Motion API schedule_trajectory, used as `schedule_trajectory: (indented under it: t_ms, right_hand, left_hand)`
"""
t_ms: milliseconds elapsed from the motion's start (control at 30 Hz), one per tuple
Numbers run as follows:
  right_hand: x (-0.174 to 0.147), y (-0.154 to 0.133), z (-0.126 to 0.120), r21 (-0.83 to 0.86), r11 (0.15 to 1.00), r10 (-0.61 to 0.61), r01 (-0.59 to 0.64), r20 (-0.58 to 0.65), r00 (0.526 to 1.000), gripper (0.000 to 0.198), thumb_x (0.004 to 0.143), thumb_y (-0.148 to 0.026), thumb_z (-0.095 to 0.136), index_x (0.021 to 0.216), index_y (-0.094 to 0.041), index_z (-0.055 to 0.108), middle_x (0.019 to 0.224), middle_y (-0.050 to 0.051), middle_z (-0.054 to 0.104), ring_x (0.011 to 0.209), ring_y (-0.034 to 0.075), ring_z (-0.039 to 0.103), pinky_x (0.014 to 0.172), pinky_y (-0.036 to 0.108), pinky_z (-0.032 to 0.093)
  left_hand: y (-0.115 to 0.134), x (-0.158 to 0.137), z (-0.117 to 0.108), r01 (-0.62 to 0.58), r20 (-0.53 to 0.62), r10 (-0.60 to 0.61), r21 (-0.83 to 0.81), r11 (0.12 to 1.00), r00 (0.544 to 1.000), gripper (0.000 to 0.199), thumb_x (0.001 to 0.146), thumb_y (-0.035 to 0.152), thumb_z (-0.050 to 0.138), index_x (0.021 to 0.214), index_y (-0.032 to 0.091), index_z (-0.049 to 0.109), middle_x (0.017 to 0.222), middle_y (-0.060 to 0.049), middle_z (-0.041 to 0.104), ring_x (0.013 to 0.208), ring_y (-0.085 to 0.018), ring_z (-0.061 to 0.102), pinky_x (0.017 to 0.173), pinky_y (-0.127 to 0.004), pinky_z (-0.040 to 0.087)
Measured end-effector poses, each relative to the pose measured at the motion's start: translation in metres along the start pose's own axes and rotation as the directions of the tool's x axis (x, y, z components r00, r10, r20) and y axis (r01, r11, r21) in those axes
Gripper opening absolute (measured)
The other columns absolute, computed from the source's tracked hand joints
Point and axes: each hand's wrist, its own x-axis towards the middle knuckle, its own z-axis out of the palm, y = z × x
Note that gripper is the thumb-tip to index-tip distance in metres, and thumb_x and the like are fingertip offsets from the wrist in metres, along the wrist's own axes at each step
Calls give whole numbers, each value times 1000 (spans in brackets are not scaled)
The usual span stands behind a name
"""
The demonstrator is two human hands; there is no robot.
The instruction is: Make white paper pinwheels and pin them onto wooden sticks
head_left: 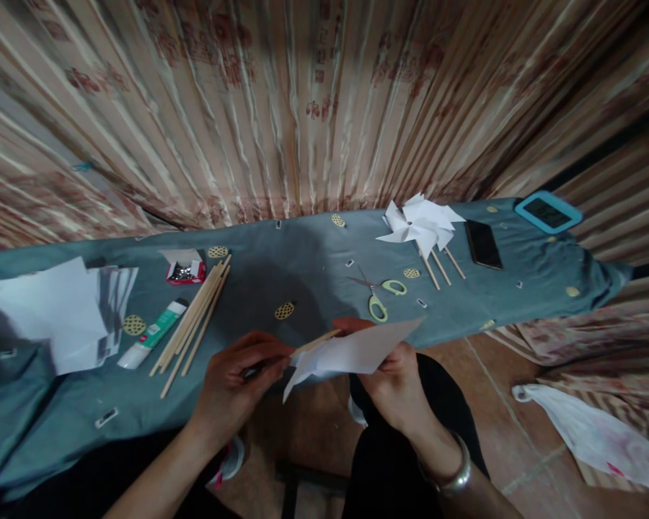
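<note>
Hands (238, 378) (394, 386) half-curled at either side of folded white paper (360, 351)

On the grey-green cloth-covered desk (314, 267), white paper sheets (54, 303) lie at left; right of them, a green-and-white glue tube (154, 333), then a bundle of slim pale wooden sticks (197, 321), with an open red cardboard box (186, 272) behind the tube. Green-handled metal scissors (373, 287) lie right of centre; behind them, rightward, white paper pinwheels (426, 222), a flat black phone (483, 244), a blue-framed digital clock (548, 212). At the near edge, a folded white paper piece (365, 349) sits between the left hand (243, 375) and right hand (394, 382).
</note>
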Motion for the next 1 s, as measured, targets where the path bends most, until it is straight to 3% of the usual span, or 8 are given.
schedule_trajectory:
  t_ms: [100, 233, 400, 567, 700, 833, 1000]
  right_hand:
    - [5, 3, 5, 36, 998, 42, -44, 39, 998, 28, 77, -15, 61, 101, -20, 73, 98, 4, 77, 86, 20, 72, 75, 28, 58]
    - [9, 9, 13, 42, 996, 72, -75, 54, 996, 25, 77, -18, 62, 100, -19, 71, 87, 2, 76, 73, 17, 69, 64, 25, 54]
    - [11, 15, 24, 42, 995, 89, -93, 87, 992, 24, 78, -21, 62, 100, -19, 71, 87, 3, 75, 73, 17, 67, 65, 27, 53]
    - [10, 15, 38, 70, 993, 84, -94, 126, 988, 22, 79, -24, 62, 99, -19, 70, 89, 4, 75, 77, 18, 68, 70, 29, 54]
    - [9, 13, 46, 67, 995, 69, -78, 126, 990, 20, 81, -26, 62, 98, -19, 70, 89, 4, 74, 77, 17, 67, 69, 27, 53]
    - [8, 11, 50, 50, 998, 23, -27, 89, 996, 20, 80, -23, 61, 97, -19, 70, 93, 5, 75, 84, 18, 69, 75, 29, 55]
    - [5, 9, 48, -13, 993, -115, 116, 76, 990, 27, 80, -15, 59, 105, -21, 69, 107, 7, 74, 102, 22, 68, 92, 38, 54]
  left_hand:
    - [-5, -1, -3, 0, 32, -1, 42, 999, 999, 14, 79, 25, 64, 79, 22, 77, 78, -3, 70, 72, -15, 69, 63, -22, 54]
    - [-6, -3, -8, -96, 61, 89, 134, 986, 994, 26, 77, 20, 60, 99, 21, 74, 95, -5, 70, 79, -16, 69, 65, -24, 55]
    - [-1, -3, -10, -170, 161, 143, 174, 970, 977, 35, 73, 25, 72, 107, 18, 71, 102, -9, 71, 88, -20, 70, 73, -29, 57]
    - [-6, 2, -4, -74, 88, 62, 138, 988, 994, 28, 76, 39, 75, 94, 18, 75, 90, -7, 74, 80, -21, 70, 72, -30, 54]
    - [-13, 4, -2, -45, 4, 45, 81, 996, 999, 26, 82, 39, 69, 92, 16, 75, 85, -7, 75, 74, -20, 70, 66, -28, 54]
    - [-13, 5, -6, -187, -18, 191, 134, 973, 981, 19, 84, 31, 65, 92, 17, 76, 87, -7, 75, 76, -19, 71, 68, -27, 55]
    - [-11, 5, -11, -390, -32, 412, 265, 882, 910, 17, 89, 26, 62, 94, 19, 76, 88, -6, 75, 77, -17, 72, 71, -27, 58]
